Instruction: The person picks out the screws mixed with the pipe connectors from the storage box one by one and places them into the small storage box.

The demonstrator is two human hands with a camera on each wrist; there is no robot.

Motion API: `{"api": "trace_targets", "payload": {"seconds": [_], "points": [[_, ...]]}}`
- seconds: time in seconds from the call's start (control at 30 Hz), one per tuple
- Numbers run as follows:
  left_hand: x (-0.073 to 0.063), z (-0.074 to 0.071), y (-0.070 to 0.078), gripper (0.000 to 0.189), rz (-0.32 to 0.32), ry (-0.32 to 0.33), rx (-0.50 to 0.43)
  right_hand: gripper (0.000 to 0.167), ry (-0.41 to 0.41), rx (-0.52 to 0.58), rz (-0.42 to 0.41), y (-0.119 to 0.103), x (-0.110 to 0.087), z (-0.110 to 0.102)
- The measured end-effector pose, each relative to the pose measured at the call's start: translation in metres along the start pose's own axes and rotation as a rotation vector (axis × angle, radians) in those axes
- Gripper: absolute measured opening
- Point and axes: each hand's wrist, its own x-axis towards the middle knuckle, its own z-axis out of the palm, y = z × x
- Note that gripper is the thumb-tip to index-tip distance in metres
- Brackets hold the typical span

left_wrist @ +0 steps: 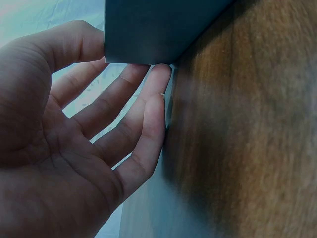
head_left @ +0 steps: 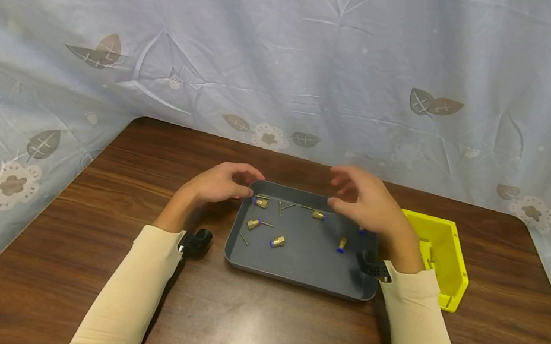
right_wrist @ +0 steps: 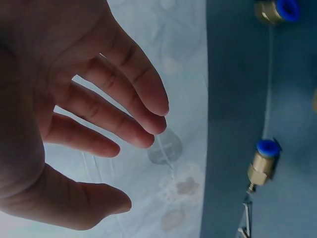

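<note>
A shallow grey tray point(head_left: 304, 264) lies on the table, holding several brass fittings point(head_left: 277, 242) with blue collars and several thin screws point(head_left: 244, 239). My left hand point(head_left: 218, 182) grips the tray's far left corner. In the left wrist view its thumb point(left_wrist: 81, 43) is at the rim and the fingers curl behind the corner. Over the far right of the tray hovers my right hand point(head_left: 370, 202), its fingers loosely bent and holding nothing. A brass fitting point(right_wrist: 261, 166) beside a screw shows in the right wrist view. My right forearm hides part of the tray's right side.
A yellow bin point(head_left: 458, 258) stands right of the tray, with small brass-coloured pieces inside and partly behind my right wrist. The brown wooden table point(head_left: 240, 329) ends at a patterned curtain point(head_left: 271, 63) behind and to the sides.
</note>
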Motion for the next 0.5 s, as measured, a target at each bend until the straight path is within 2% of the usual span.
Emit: {"api": "trace_targets", "payload": {"seconds": [0.5], "points": [[0.001,0.0,-0.002,0.042,-0.003,0.005,0.001,0.064,-0.056,-0.031,-0.021,-0.014,0.013,0.028]]}}
